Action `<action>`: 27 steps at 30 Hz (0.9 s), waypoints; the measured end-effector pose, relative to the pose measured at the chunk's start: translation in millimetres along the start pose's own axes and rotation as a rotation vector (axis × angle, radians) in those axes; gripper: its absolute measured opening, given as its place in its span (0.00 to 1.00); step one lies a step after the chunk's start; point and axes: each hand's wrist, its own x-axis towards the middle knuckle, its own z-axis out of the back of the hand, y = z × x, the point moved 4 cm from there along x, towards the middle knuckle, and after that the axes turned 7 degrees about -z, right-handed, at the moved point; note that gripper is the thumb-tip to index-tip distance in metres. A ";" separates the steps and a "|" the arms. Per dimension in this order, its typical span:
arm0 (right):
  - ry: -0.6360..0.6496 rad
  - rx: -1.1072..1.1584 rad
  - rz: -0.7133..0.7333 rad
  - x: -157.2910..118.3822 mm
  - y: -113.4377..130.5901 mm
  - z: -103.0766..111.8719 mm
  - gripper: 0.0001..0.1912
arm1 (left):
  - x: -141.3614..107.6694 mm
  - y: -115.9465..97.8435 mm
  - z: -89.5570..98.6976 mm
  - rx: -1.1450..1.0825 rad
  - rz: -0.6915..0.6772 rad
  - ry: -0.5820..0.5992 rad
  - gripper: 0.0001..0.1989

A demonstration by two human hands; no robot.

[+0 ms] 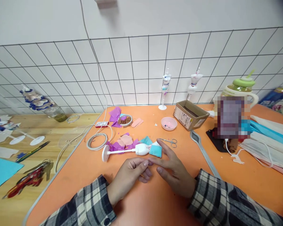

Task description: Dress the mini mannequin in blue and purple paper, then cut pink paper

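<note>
My left hand (131,173) is closed in a pinch over the orange mat, thumb against forefinger; whatever is between them is too small to make out. Its fingertips meet the forefinger of my right hand (175,171), whose fingers are spread. Just beyond both hands a small white mannequin (141,149) lies on its side, its round base to the left and a turquoise piece (155,151) around its upper end. Purple and peach scraps (125,140) lie behind its stand. Small scissors (171,142) rest behind my right hand.
A pink bowl (169,123), a cardboard box (191,114), a tape roll (97,142) and two upright mannequins stand or lie farther back. To the right are a blurred phone, a large bottle (241,86) and cloth strips. Keys (30,179) and pens lie left on wood.
</note>
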 end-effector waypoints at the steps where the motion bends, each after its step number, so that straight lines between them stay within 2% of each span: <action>1: 0.024 0.056 -0.059 -0.1 -2.8 -2.0 0.17 | -0.7 -0.4 0.6 -0.008 0.003 0.001 0.23; 3: 0.055 0.130 -0.143 -0.8 -6.5 -4.8 0.18 | -1.2 -0.7 1.1 -0.027 0.012 0.018 0.22; 5: 0.064 0.111 -0.135 -1.4 -5.7 -5.1 0.18 | -1.3 -0.1 1.1 -0.051 0.026 0.041 0.22; 12: -0.019 -0.311 0.163 -4.4 14.8 2.2 0.20 | -1.0 1.6 1.8 -0.045 0.046 0.053 0.20; 20: -0.074 -0.496 0.357 -6.9 28.2 1.6 0.22 | -0.5 4.7 5.8 0.051 0.008 0.044 0.21; 23: -0.047 -0.454 0.299 -7.5 27.1 0.2 0.22 | -0.4 5.8 7.7 0.051 -0.009 0.039 0.20; 27: 0.044 -0.200 0.079 -7.6 18.4 -3.0 0.21 | 0.1 2.9 8.3 0.029 -0.029 0.005 0.20</action>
